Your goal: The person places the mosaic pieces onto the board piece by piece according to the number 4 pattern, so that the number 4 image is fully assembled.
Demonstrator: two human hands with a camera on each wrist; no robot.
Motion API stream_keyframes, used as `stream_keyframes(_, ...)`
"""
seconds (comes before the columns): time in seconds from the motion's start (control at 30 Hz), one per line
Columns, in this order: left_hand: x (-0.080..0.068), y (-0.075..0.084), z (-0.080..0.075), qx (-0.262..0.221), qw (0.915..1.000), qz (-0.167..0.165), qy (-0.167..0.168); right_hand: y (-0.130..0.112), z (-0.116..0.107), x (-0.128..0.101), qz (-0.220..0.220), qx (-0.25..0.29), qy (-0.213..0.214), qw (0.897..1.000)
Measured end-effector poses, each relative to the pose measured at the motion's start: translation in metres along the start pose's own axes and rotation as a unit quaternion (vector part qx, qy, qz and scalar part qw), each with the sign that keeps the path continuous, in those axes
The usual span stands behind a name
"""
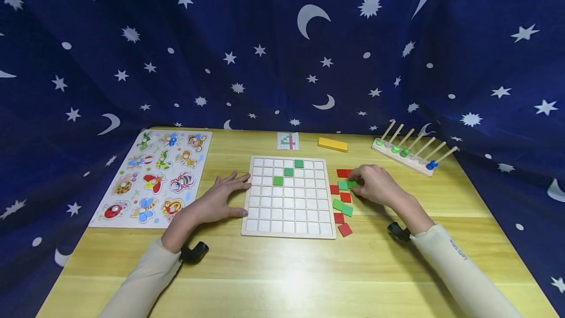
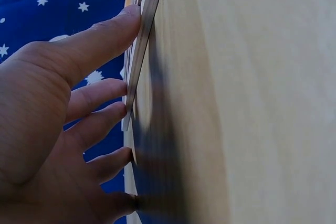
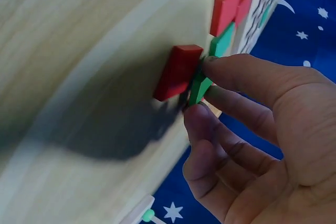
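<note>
A white wooden grid board (image 1: 289,200) lies on the table, with three green tiles in a diagonal in its upper cells, one being the green tile (image 1: 289,172). My left hand (image 1: 218,199) is spread along the board's left edge, thumb (image 2: 100,43) and fingertips at the rim. To the right of the board, my right hand (image 1: 376,184) pinches a green square tile (image 3: 199,87) between thumb and fingers. Close by that tile, a red tile (image 3: 178,72) lies on the wood. Several loose red and green tiles, such as the red tile (image 1: 345,229), lie along the board's right side.
Behind the board are a small pattern card (image 1: 288,141) and a yellow block (image 1: 333,145). An insect peg puzzle (image 1: 145,195) lies at the left. A rack with wooden pegs (image 1: 403,157) and coloured beads stands at the back right, before a starry blue curtain (image 1: 265,28).
</note>
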State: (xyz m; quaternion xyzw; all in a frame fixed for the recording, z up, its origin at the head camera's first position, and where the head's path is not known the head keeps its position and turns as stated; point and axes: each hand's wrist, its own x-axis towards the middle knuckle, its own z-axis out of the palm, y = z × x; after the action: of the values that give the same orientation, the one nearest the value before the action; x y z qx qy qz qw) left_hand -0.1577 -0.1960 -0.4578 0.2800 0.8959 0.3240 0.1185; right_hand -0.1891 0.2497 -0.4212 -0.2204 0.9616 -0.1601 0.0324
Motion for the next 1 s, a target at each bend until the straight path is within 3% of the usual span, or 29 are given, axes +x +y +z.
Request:
stream_keyframes(0.23, -0.001, 0.000, -0.001, 0.001, 1.0000, -0.002, 0.002, -0.008, -0.007, 0.000, 0.008, 0.002, 0.029, 1.000)
stream_keyframes(0.57, 0.001, 0.001, 0.000, -0.001, 1.0000, 0.001, 0.001, -0.046, 0.005, 0.015, -0.055, 0.005, 0.052, 0.997)
stream_keyframes(1.0, 0.000, -0.001, 0.001, -0.001, 1.0000, 0.008, 0.004, -0.096, 0.029, 0.040, -0.104, 0.027, 0.030, 0.994)
